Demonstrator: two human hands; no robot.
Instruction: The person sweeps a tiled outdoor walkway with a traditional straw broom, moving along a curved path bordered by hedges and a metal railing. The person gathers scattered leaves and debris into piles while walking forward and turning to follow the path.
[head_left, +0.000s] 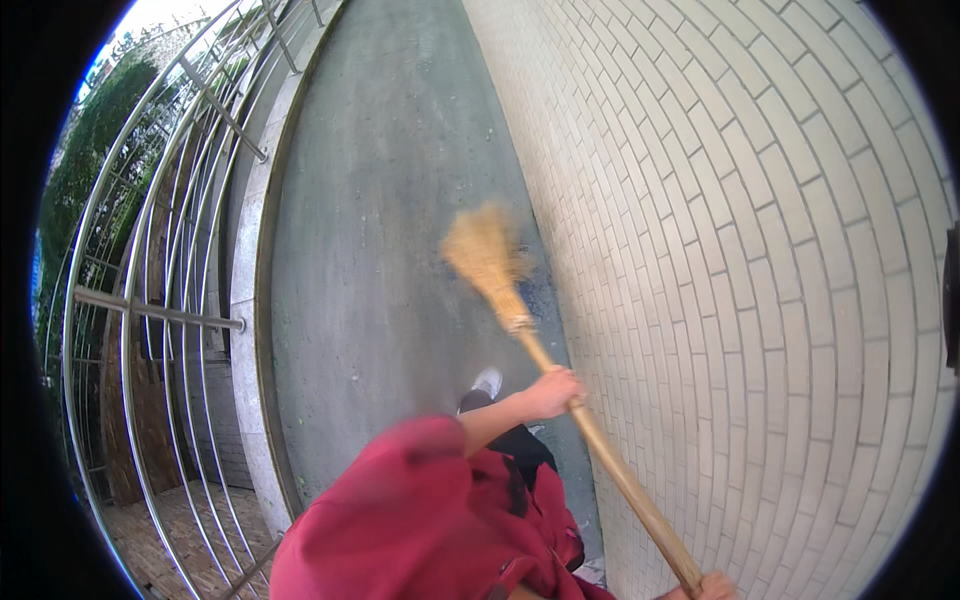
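Observation:
A straw broom [486, 262] with a long wooden handle slants across the walkway, its blurred bristle head at the far end and close above the ground. My left hand [556, 392] is closed round the handle a little below the bristles. Lower right, at the picture's edge, my right hand [714, 587] grips the handle near its other end; part of this hand is cut off. A dark red sleeve [400, 490] covers my left upper arm, and the forearm is bare.
Along the right runs a pale brick wall [740, 260], close to the broom handle. The grey walkway [370, 230] stretches ahead. On the left stand a stone curb [250, 250] and a metal railing [170, 315], with greenery beyond. My white shoe [487, 381] shows below the broom.

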